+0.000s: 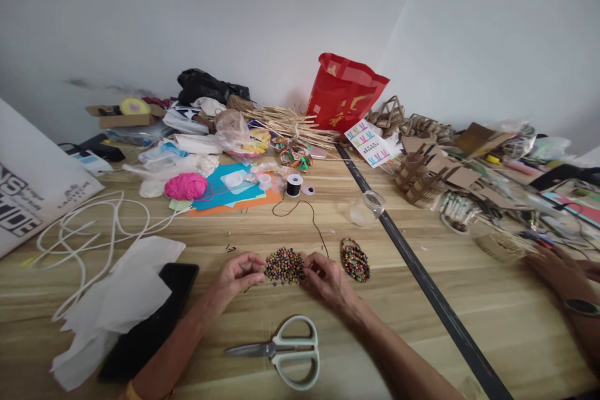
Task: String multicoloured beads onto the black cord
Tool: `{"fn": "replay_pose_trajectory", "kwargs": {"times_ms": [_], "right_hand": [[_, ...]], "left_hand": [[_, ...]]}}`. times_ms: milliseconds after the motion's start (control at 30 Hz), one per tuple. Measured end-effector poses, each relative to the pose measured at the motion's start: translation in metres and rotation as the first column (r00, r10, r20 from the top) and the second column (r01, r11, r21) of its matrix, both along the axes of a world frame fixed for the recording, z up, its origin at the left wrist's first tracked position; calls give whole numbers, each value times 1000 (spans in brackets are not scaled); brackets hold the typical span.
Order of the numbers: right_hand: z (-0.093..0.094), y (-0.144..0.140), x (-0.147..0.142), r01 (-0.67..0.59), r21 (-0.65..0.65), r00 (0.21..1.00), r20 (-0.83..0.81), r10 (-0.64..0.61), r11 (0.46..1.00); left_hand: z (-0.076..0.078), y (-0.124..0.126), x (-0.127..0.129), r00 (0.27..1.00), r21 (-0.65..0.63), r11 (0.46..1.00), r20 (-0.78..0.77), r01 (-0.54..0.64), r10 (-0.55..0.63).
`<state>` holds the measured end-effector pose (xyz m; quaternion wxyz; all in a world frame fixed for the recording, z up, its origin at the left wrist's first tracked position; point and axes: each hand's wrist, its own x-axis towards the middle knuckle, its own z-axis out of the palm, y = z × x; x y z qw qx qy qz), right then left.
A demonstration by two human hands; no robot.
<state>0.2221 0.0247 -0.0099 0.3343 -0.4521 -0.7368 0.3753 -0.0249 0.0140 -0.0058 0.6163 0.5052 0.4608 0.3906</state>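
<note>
A loose heap of small multicoloured beads [285,265] lies on the wooden table between my hands. At its left edge, my left hand [242,274] is closed in a pinch, and a short end of black cord [248,289] pokes out below the fingers. My right hand [325,275] is pinched closed at the heap's right edge; its fingertips hide what they hold. From a spool of black cord [294,185], a loose strand runs to behind my right hand. Strung bead bracelets [355,260] lie to the right. Scissors [285,350] with pale green handles rest nearer me.
White paper [117,294] partly covers a black tablet-like slab [180,281] at left, beside coiled white cord [84,231]. Pink yarn [186,186], coloured sheets and a red bag [344,94] stand further back. A dark strip [422,269] crosses the table; another person's hand [555,269] is at far right.
</note>
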Motion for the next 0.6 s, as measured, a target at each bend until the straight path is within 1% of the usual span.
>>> {"fn": "replay_pose_trajectory", "kwargs": {"times_ms": [100,200,267,333,467,567,600], "right_hand": [[5,1,3,78,-69,991,-100,-85,995],[8,4,8,117,-76,979,-160,-128,990],[8,6,12,137,-75,971,-186,-149,988],[7,8,15,158,-83,966,-194,-171,984],[4,9,17,191,-73,968,-151,-200,979],[4,9,18,207,-48,969,-130,-212,977],[5,9,19,213,-41,968,-127,-216,976]], "left_hand": [[-1,-2,-2,987,-15,988,58,151,-149],[-5,-5,-1,953,-27,957,102,288,-284],[-5,-6,0,932,-36,936,114,351,-345],[-2,-8,2,917,-44,919,98,392,-387],[4,-9,6,897,-55,896,32,441,-440],[3,-11,7,894,-64,893,-26,445,-447],[2,-13,7,899,-72,900,-57,431,-435]]}}
